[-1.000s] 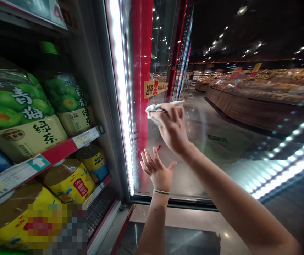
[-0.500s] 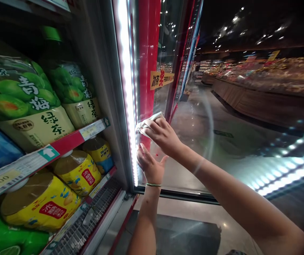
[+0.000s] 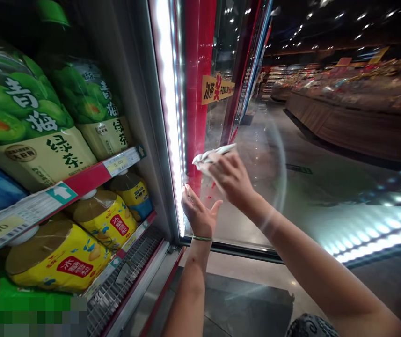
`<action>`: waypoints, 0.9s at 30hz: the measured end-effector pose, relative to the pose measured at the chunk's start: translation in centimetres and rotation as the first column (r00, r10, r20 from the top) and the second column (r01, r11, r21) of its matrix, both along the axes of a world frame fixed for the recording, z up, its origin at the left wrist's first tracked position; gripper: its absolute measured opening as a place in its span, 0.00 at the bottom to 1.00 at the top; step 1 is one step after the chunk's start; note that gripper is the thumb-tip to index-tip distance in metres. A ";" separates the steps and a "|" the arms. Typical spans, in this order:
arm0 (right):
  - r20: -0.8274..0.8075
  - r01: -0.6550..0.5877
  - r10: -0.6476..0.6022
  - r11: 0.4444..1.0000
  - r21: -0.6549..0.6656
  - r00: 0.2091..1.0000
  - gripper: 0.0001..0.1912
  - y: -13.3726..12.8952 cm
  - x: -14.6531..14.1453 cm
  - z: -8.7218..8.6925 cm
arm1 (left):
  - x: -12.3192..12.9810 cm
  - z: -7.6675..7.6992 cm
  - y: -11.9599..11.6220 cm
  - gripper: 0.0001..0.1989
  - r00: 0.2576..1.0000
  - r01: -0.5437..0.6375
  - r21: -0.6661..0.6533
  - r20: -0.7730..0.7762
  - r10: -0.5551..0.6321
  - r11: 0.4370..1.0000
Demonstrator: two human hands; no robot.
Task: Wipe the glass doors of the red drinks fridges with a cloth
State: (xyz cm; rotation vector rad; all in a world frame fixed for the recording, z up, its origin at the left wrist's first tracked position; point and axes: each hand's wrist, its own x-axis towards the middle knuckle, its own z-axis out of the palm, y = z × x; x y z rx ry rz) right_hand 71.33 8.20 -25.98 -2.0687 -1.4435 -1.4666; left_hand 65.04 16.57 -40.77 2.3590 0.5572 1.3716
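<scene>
In the head view my right hand [image 3: 231, 175] has its fingers closed on a folded white cloth [image 3: 214, 153], up against the inside of the glass door [image 3: 252, 215]. The hand is slightly blurred. Below it and to the left, my left hand [image 3: 200, 213] lies against the door's hinge-side edge, thumb out and fingers extended, beside the bright light strip [image 3: 176, 187]. A thin green band [image 3: 202, 238] circles the left wrist. On the glass above the cloth sits a yellow sticker [image 3: 217, 89] with printed characters.
To the left, cooler shelves carry green tea bottles [image 3: 35, 126] and yellow-labelled iced tea bottles [image 3: 60, 260]. A red shelf edge [image 3: 88, 180] holds price tags. Through the glass, a wood-sided display stand [image 3: 330, 121] appears at the right. A dark mat [image 3: 242, 299] lies on the floor below.
My right hand with the cloth has moved right across the glass, away from the light strip. My left hand stays near the door edge. The view has shifted slightly.
</scene>
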 end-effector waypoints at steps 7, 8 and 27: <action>0.087 0.047 -0.044 0.998 -0.033 0.995 0.16 -4.1 -0.6 -2.5 | -0.3 0.5 0.0 0.63 0.999 0.024 -0.030 -0.022 -0.024 0.999; 0.067 0.064 -0.066 0.997 0.039 0.996 0.17 -4.4 -0.7 -2.9 | -0.3 0.5 0.0 0.62 0.999 0.026 -0.022 -0.019 -0.026 0.999; -0.090 0.206 -0.190 0.952 0.228 0.978 0.23 -8.9 -2.0 -8.0 | -0.2 0.8 0.7 0.65 0.998 0.056 -0.044 -0.026 -0.057 0.997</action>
